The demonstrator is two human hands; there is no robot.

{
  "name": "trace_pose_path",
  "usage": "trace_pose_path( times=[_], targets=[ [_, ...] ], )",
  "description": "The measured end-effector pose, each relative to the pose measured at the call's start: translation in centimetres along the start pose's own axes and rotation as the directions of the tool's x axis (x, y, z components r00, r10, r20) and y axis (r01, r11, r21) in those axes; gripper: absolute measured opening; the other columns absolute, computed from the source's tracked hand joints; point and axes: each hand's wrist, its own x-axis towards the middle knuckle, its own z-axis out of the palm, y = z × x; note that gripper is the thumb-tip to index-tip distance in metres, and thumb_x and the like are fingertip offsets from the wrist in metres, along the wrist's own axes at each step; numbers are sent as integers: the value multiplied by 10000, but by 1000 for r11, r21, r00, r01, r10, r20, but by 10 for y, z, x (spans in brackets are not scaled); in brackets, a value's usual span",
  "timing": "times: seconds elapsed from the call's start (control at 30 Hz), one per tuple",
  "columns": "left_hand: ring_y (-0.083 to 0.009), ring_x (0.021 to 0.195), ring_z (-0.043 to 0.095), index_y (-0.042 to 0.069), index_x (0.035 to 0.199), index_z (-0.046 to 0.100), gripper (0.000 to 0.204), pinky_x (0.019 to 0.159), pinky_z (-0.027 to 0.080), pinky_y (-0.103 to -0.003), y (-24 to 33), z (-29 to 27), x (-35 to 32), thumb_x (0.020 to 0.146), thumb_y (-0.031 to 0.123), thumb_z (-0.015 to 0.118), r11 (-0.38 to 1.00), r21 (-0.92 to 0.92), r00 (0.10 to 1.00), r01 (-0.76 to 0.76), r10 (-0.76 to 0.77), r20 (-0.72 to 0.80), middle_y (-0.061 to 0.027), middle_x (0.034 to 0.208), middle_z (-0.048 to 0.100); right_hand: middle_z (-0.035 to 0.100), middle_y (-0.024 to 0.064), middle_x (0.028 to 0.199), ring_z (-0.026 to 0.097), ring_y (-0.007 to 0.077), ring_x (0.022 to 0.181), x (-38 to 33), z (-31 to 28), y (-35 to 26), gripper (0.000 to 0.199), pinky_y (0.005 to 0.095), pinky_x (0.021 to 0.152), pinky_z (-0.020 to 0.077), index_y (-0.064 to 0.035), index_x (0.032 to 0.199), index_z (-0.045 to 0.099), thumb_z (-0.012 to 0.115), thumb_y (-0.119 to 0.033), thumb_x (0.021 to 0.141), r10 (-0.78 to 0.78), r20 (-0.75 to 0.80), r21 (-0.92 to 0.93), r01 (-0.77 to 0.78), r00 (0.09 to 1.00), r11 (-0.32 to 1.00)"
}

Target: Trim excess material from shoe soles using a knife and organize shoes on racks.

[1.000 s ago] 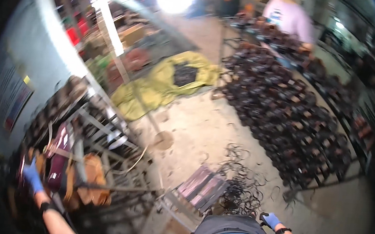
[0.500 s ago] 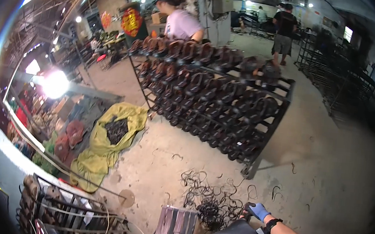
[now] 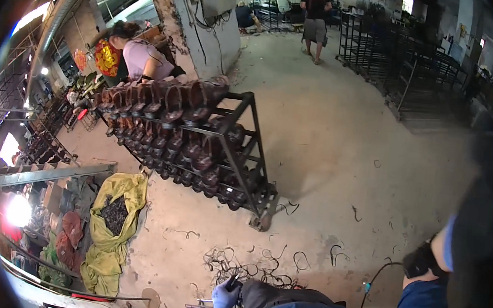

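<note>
My left hand, in a light blue glove, is low in the centre beside dark fabric over my lap. Its fingers are bent together around a small dark thing that I cannot make out. My right arm, in a blue sleeve, reaches out to the right. A black band sits on its wrist, with a thin cable and blue connector hanging from it. Beyond a pale blue glove cuff, my right hand is a dark smear and its fingers do not show. Thin dark strips lie loose on the floor ahead.
A black wheeled rack full of dark sandals stands ahead, with a person in a light purple top behind it. An open yellow sack of dark pieces lies to the left. More black racks stand far right.
The view has swung right, so the rack and sack sit further left. My right hand has left my lap and gone out to the right. My left hand has come into view.
</note>
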Motion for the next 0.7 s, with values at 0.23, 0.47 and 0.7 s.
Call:
trace_pose_path(
  times=[0.23, 0.47, 0.7],
  targets=[
    [-256, 753, 682, 184, 1096, 678, 382, 668, 514, -364, -14, 51, 137, 759, 362, 692, 984, 144, 980, 103, -125, 156, -125, 820, 694, 608, 201, 1094, 602, 273, 1002, -13, -93, 74, 761, 305, 941, 425, 59, 1423, 184, 461, -435, 915, 34, -101, -38, -38, 994, 999],
    [-283, 852, 671, 255, 1194, 617, 455, 742, 520, -387, 47, 52, 284, 771, 416, 658, 973, 210, 939, -99, 22, 342, -137, 914, 687, 610, 200, 1089, 599, 273, 1011, -9, -127, 182, 753, 309, 947, 423, 61, 1417, 198, 467, -430, 913, 39, -159, -57, -49, 987, 997],
    [-186, 503, 636, 168, 1144, 652, 408, 533, 505, -328, 32, 7, 413, 783, 357, 674, 997, 34, 976, 74, -80, 202, -89, 612, 648, 612, 198, 1083, 596, 274, 1019, 32, -165, 326, 746, 312, 952, 421, 63, 1412, 213, 474, -426, 912, 245, -101, 11, -245, 964, 969]
  ],
)
